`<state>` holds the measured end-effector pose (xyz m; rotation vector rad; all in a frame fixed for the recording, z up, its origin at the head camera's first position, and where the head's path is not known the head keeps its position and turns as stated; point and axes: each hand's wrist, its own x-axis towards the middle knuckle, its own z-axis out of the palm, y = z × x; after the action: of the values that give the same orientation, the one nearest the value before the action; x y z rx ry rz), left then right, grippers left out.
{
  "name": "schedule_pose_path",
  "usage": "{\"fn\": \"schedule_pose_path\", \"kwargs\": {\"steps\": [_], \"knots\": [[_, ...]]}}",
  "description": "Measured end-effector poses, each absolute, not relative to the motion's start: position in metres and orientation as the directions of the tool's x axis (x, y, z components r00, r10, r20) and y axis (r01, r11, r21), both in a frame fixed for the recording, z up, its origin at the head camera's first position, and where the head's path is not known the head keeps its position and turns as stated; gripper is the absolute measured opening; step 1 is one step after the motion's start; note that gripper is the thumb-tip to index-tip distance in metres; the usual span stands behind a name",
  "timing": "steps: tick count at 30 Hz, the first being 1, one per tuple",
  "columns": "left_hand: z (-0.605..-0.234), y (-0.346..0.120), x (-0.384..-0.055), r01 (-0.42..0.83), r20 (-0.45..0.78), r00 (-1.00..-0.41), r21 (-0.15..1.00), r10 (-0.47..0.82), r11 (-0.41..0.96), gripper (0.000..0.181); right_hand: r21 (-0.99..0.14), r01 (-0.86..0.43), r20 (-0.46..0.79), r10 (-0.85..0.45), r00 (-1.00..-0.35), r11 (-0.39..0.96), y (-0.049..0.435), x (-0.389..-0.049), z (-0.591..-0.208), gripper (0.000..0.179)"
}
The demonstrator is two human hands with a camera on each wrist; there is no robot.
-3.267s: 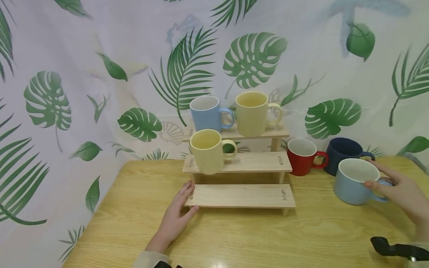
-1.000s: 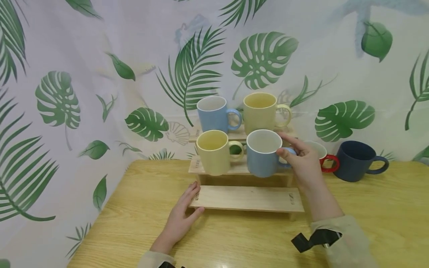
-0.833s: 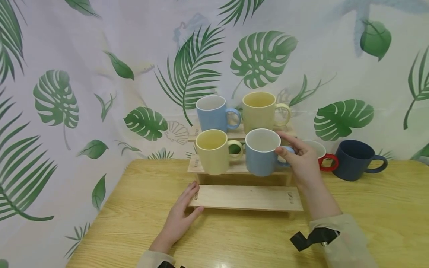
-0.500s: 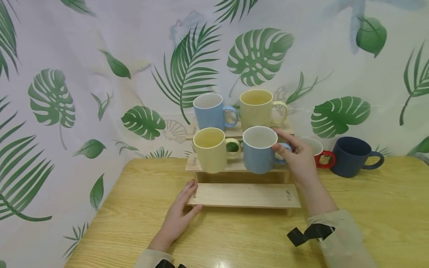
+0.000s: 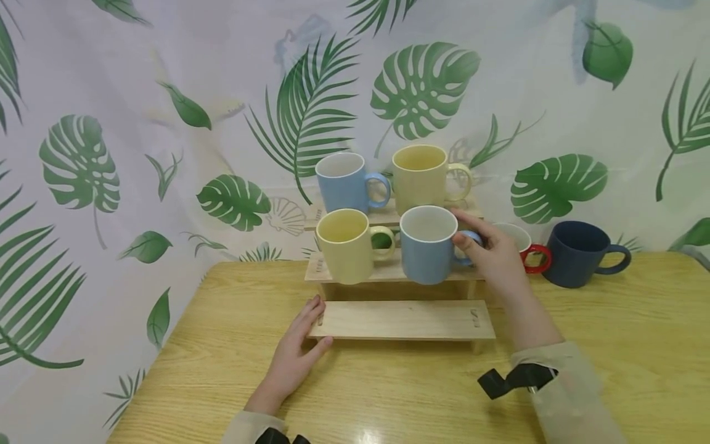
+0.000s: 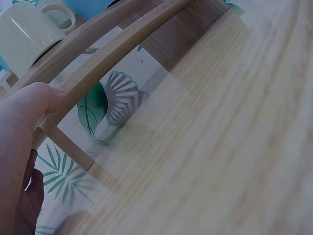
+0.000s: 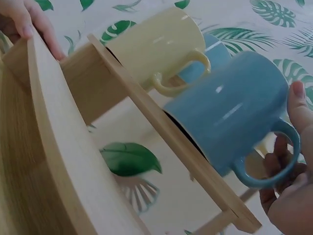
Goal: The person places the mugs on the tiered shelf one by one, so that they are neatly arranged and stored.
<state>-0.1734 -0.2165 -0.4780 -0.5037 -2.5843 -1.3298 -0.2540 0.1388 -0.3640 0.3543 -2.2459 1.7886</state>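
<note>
In the head view, my right hand (image 5: 499, 262) grips a light blue mug (image 5: 424, 256) from its handle side, with the thumb near the rim. The right wrist view has fingers behind the mug's handle (image 7: 274, 181). The mug is upright, its base at the right part of the middle shelf. Left of it stands a pale yellow mug (image 5: 346, 256). My left hand (image 5: 291, 364) holds the left end of the three-step wooden rack (image 5: 405, 317) at its lowest shelf, thumb on the front edge in the left wrist view.
On the top shelf stand another light blue mug (image 5: 341, 185) and a taller pale yellow mug (image 5: 418, 179). A red mug (image 5: 516, 234), partly hidden by my right hand, and a navy mug (image 5: 574, 259) sit on the wooden table (image 5: 388, 388) right of the rack. A leaf-print cloth (image 5: 222, 74) hangs behind.
My right hand has carried the light blue mug left from the table's right side to the middle shelf. During the last second it stays there. My left hand keeps its place on the rack.
</note>
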Motion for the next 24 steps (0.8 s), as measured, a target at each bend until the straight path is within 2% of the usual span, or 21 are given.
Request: {"fn": "schedule_pose_path", "kwargs": {"steps": [5, 10, 13, 19, 24], "knots": [[-0.477, -0.217, -0.174, 0.384, 0.322, -0.923, 0.749, 0.211, 0.539, 0.058, -0.874, -0.349, 0.364, -0.02, -0.931, 0.339, 0.164, -0.259, -0.361, 0.05], [-0.477, -0.217, -0.174, 0.384, 0.321, -0.923, 0.746, 0.212, 0.544, 0.058, -0.871, -0.264, 0.326, 0.087, -0.941, 0.415, 0.192, -0.263, -0.364, 0.053], [-0.477, -0.217, -0.173, 0.385, 0.322, -0.923, 0.742, 0.212, 0.548, 0.059, -0.835, -0.243, 0.33, 0.098, -0.939, 0.493, 0.205, -0.265, -0.371, 0.056], [-0.477, -0.217, -0.172, 0.385, 0.322, -0.923, 0.737, 0.213, 0.556, 0.059, -0.749, -0.256, 0.326, 0.003, -0.945, 0.611, 0.226, -0.268, -0.386, 0.065], [-0.478, -0.216, -0.172, 0.386, 0.324, -0.922, 0.739, 0.211, 0.552, 0.059, -0.704, -0.261, 0.261, -0.101, -0.96, 0.661, 0.233, -0.273, -0.397, 0.085]]}}
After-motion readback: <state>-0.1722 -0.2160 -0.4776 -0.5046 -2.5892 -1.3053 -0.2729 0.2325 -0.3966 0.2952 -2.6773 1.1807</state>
